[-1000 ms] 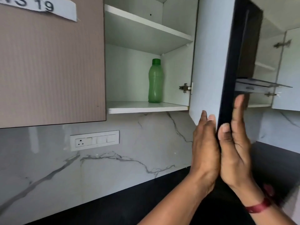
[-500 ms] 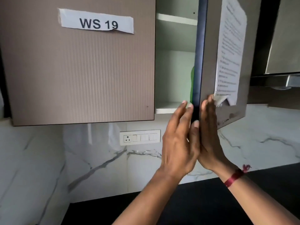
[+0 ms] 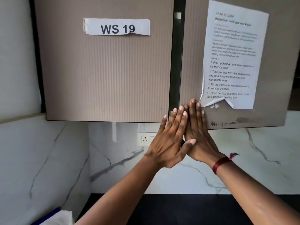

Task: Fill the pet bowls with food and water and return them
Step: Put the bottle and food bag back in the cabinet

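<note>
The left cupboard door (image 3: 105, 70) is ribbed beige, shut, and carries a label (image 3: 116, 27) reading "WS 19". At the dark gap beside it the left hand (image 3: 170, 140), fingers straight and spread, overlaps the right hand (image 3: 198, 132). That hand lies flat on the lower corner of the right door (image 3: 193, 62), which is slightly ajar and bears a printed sheet (image 3: 233, 54). The cupboard's contents are hidden.

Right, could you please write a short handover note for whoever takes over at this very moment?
Left hand: open, fingers straight, fingertips at the inner edge of the right cabinet door.
Right hand: open, flat against that door's lower corner, beside the taped task sheet.
Things: no bowls, food or water in view.
Done: door almost closed; a narrow dark gap shows next to the WS 19 door.
Left: push it fully shut. Progress on the bowls cannot be judged from here.
</note>
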